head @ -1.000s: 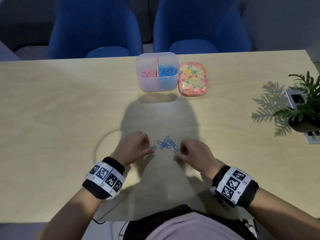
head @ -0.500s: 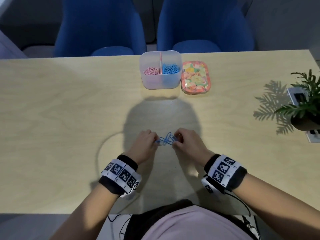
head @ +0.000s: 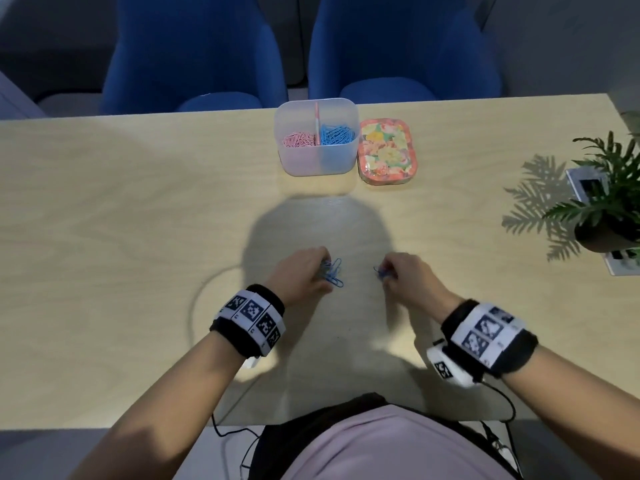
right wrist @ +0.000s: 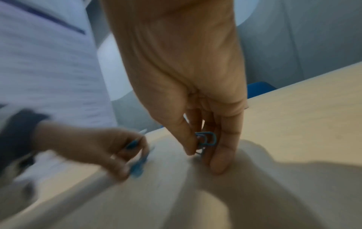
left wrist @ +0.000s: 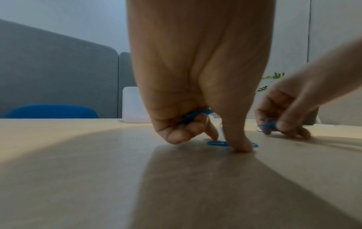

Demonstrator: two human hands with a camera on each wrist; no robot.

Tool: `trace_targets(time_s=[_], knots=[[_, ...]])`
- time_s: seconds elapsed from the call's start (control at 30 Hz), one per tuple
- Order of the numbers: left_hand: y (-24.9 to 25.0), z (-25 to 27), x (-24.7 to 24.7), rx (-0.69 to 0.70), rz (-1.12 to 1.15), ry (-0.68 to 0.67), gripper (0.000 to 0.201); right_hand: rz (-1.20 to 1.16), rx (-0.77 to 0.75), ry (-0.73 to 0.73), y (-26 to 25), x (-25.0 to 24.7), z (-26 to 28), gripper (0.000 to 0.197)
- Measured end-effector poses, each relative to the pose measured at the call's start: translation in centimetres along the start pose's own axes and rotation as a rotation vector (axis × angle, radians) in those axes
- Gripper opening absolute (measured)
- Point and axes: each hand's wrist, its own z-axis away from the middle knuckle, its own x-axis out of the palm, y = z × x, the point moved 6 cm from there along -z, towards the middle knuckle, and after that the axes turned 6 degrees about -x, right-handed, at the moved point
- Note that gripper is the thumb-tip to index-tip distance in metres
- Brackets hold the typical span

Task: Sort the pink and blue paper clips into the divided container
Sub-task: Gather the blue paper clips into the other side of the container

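Observation:
A translucent divided container (head: 317, 161) stands at the table's far side, pink clips (head: 298, 139) in its left half and blue clips (head: 337, 134) in its right. Near the front edge my left hand (head: 304, 271) holds blue paper clips (head: 333, 271) in its curled fingers, and its thumb presses another blue clip (left wrist: 217, 143) flat on the table. My right hand (head: 405, 277) pinches blue clips (right wrist: 206, 138) between thumb and fingers just above the wood; the same clips (left wrist: 267, 125) show in the left wrist view.
A floral tin (head: 387, 151) lies right of the container. A potted plant (head: 609, 202) stands at the right edge by a socket plate (head: 588, 183). Two blue chairs (head: 194, 53) face the far side. A cable (head: 207, 292) curves left of my left hand.
Both hands met over the blue clips on the table, then drew apart. Each now carries some of those clips; the right hand moved right, the left stayed near the spot.

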Motion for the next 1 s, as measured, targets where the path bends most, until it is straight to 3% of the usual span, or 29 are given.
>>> trace_targets(time_s=[0.07,0.2,0.3,0.43,0.5,0.57,0.63,0.73,0.8,0.93,1.0], knots=[[0.6,-0.1,0.3,0.067,-0.104,0.003,0.029,-0.051,0.007,0.056,-0.4,-2.7,-1.7,0.02],[1.4,-0.3,1.0,0.12,-0.341,-0.033,0.03,-0.136,-0.03,0.237,-3.6,-9.3,-6.6,0.016],[1.7,-0.6,1.4,0.134,-0.398,-0.063,0.027,-0.114,-0.067,0.331,-6.6,-13.0,-10.9,0.009],[1.7,-1.0,1.6,0.1,-0.329,-0.103,0.022,-0.236,-0.052,0.284,-9.3,-14.5,-14.9,0.014],[1.6,-1.1,1.3,0.09,-0.233,-0.113,0.02,-0.316,-0.033,0.248,-9.7,-14.4,-16.2,0.004],[1.3,-1.1,0.6,0.068,-0.097,-0.124,0.019,-0.352,-0.014,0.229,-9.4,-14.6,-16.8,0.022],[0.8,-1.4,-0.4,0.023,0.054,-0.121,0.019,-0.428,-0.021,0.274,-8.6,-15.0,-16.5,0.022],[0.4,-3.2,-3.8,-0.016,0.248,0.0,0.016,-0.487,0.052,0.43,-4.7,-15.3,-15.2,0.019],[0.5,-5.3,-7.4,-0.056,0.385,0.141,0.013,-0.302,0.152,0.457,-1.2,-14.6,-14.0,0.018],[1.6,-10.2,-14.8,-0.152,0.447,0.445,0.004,-0.034,0.363,0.351,3.8,-11.6,-12.1,0.058],[2.3,-12.7,-16.6,-0.243,0.332,0.44,0.014,-0.003,0.418,0.323,5.0,-10.5,-12.0,0.071]])
